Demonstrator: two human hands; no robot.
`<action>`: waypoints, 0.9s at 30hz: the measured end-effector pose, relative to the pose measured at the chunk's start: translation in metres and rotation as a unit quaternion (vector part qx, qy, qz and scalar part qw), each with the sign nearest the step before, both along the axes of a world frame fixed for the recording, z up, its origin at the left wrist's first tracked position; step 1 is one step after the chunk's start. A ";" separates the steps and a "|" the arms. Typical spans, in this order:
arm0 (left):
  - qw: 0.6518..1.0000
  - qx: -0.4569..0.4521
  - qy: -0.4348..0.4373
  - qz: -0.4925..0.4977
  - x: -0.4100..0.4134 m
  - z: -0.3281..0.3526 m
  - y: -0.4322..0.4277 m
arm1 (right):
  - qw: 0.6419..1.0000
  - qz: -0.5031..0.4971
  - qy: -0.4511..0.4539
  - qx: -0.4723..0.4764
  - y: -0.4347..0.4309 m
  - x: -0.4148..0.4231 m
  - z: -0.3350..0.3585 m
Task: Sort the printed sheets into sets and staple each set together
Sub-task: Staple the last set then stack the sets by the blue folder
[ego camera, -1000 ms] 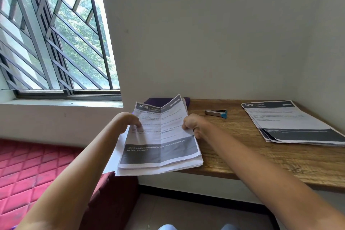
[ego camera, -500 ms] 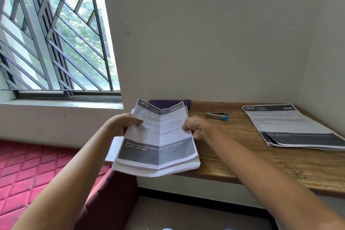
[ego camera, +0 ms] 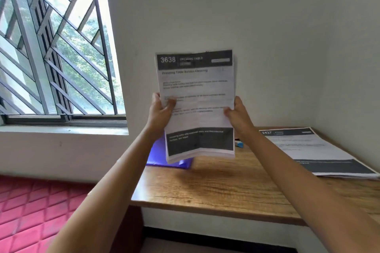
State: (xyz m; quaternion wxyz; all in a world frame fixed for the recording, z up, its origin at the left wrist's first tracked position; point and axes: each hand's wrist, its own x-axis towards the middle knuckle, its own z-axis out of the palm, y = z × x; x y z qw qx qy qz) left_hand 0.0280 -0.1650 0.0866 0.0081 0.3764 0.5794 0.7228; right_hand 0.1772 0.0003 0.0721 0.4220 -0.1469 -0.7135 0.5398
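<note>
Indoors, sheets (ego camera: 197, 88) above wooden corner desk (ego camera: 226, 187)

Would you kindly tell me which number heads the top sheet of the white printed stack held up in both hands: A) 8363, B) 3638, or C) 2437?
B: the dark header of the white printed stack, gripped by the left hand and right hand, reads 3638; 2437 heads the flat paper pile on the brown wooden table.
</note>
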 end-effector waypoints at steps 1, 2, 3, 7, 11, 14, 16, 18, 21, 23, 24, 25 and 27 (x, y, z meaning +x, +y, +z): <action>1.000 -0.007 -0.011 -0.010 -0.001 -0.010 0.003 | 1.000 0.004 -0.001 -0.015 0.004 0.003 -0.009; 1.000 -0.019 -0.021 -0.012 -0.001 -0.020 0.005 | 0.999 0.010 -0.006 -0.033 0.007 0.006 -0.018; 0.999 -0.028 -0.028 -0.016 -0.001 -0.029 0.007 | 0.999 0.015 -0.011 -0.044 0.011 0.008 -0.027; 0.998 -0.028 -0.062 -0.014 -0.003 -0.044 0.015 | 0.997 0.033 -0.009 -0.063 0.017 0.016 -0.044; 0.998 -0.017 -0.062 -0.020 -0.007 -0.047 0.017 | 0.998 0.049 -0.013 -0.046 0.017 0.018 -0.048; 0.998 -0.002 -0.062 -0.022 -0.006 -0.047 0.018 | 0.999 0.044 -0.002 -0.023 0.017 0.016 -0.053; 0.998 0.020 -0.052 -0.028 -0.002 -0.042 0.020 | 0.999 0.031 0.021 -0.014 0.016 0.013 -0.051; 0.998 0.044 -0.032 -0.032 0.004 -0.029 0.022 | 0.998 0.019 0.053 -0.008 0.015 0.011 -0.045; 0.997 0.072 -0.008 -0.037 0.012 -0.011 0.025 | 0.994 0.008 0.110 0.003 0.014 0.009 -0.034; 0.996 0.073 -0.011 -0.042 0.016 -0.010 0.028 | 0.993 0.009 0.115 -0.003 0.017 0.011 -0.036; 0.997 0.063 -0.017 -0.038 0.018 -0.013 0.029 | 0.994 0.011 0.107 -0.011 0.019 0.012 -0.040; 0.998 0.049 -0.024 -0.029 0.018 -0.020 0.030 | 0.996 0.015 0.091 -0.020 0.021 0.014 -0.047; 0.999 0.020 -0.038 -0.003 0.018 -0.037 0.030 | 0.998 0.025 0.054 -0.028 0.024 0.018 -0.060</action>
